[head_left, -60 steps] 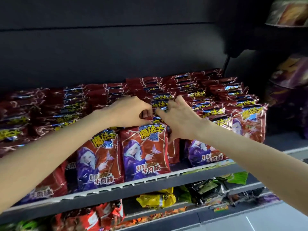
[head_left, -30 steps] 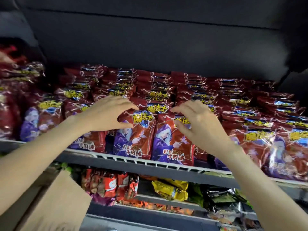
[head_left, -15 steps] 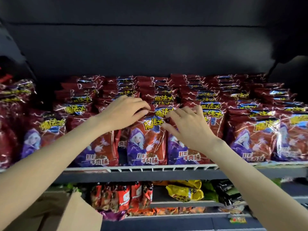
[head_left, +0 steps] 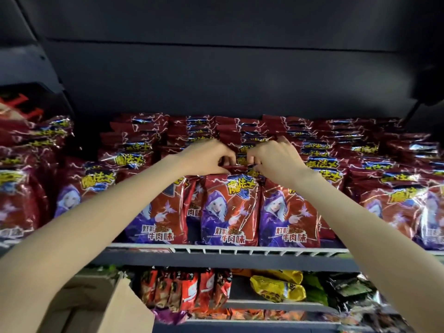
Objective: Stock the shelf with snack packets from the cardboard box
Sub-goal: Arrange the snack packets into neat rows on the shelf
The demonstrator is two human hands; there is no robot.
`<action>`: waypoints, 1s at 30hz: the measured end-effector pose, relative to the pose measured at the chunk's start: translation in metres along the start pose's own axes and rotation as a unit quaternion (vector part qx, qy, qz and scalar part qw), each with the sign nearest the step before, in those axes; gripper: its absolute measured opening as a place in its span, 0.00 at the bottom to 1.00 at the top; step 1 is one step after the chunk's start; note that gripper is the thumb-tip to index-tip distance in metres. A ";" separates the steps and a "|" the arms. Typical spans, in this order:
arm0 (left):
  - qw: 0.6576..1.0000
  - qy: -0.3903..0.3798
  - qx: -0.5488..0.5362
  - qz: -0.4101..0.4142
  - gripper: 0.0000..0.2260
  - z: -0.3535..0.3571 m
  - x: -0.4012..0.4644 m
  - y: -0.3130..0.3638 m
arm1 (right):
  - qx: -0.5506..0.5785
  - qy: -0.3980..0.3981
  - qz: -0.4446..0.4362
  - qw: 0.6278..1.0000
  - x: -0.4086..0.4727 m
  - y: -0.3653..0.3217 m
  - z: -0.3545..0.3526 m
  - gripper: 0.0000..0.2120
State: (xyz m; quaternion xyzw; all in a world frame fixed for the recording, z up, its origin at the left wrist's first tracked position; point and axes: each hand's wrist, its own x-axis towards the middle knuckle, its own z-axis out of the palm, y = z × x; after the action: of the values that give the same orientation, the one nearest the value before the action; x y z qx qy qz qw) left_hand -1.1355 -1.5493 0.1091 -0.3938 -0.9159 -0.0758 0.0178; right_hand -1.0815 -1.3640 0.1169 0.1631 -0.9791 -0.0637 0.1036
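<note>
Snack packets are not visible inside the cardboard box, which stands nearest at the lower left; only its flap shows, so I cannot tell how many are left. Above it, the shelf already carries a full front row of upright red packets. Just behind that row, the left hand and right hand, fingers curled, pinch the top edge of one packet between them. Farther back the rows look densely filled, so I judge the stocking nearly finished.
</note>
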 end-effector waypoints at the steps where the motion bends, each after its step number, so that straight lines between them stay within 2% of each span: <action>1: 1.000 0.008 -0.018 -0.005 0.12 -0.004 -0.003 -0.001 | 0.007 0.003 0.000 1.000 -0.001 0.001 0.001 0.08; 4: 0.997 0.065 -0.032 -0.034 0.11 -0.021 -0.026 -0.009 | 0.024 0.016 0.001 1.000 0.001 0.002 0.005 0.11; 7: 0.991 0.111 -0.009 -0.068 0.11 -0.031 -0.062 -0.024 | 0.099 0.102 -0.036 0.989 -0.002 -0.007 0.006 0.13; 8: 0.990 0.116 -0.015 -0.082 0.11 -0.032 -0.074 -0.029 | 0.128 0.105 -0.064 0.984 -0.005 -0.015 0.005 0.17; 9: 0.988 0.114 -0.022 -0.097 0.12 -0.033 -0.086 -0.032 | 0.125 0.074 -0.097 0.985 -0.010 -0.024 0.003 0.26; 12: 0.989 0.079 -0.015 -0.127 0.17 -0.027 -0.111 -0.037 | -0.003 -0.082 -0.139 0.987 -0.023 -0.051 0.012 0.51; 14: 0.989 0.077 0.004 -0.127 0.19 -0.020 -0.117 -0.036 | -0.064 -0.088 -0.147 0.983 -0.031 -0.059 0.020 0.60; 18: 0.981 0.169 0.081 -0.050 0.24 -0.010 -0.111 -0.014 | -0.082 -0.025 -0.148 0.985 -0.031 -0.052 0.027 0.61; 21: 0.972 0.161 0.171 -0.006 0.38 0.009 -0.100 0.018 | -0.103 0.003 -0.133 0.986 -0.031 -0.040 0.028 0.62; 23: 0.972 0.125 0.195 -0.038 0.49 0.027 -0.093 0.038 | -0.096 0.068 -0.128 0.985 -0.032 -0.030 0.030 0.63; 25: 0.971 0.115 0.193 -0.076 0.56 0.040 -0.085 0.050 | -0.082 0.102 -0.140 0.981 -0.035 -0.019 0.035 0.63; 30: 0.970 0.131 0.177 -0.099 0.62 0.056 -0.064 0.065 | -0.077 0.106 -0.150 0.980 -0.043 0.000 0.037 0.62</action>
State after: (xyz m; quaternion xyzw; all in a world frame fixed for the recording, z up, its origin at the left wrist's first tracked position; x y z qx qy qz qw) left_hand -1.0430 -1.5427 0.0559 -0.2782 -0.9389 0.0354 0.1994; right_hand -1.0500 -1.3464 0.0728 0.3058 -0.9189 -0.1361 0.2088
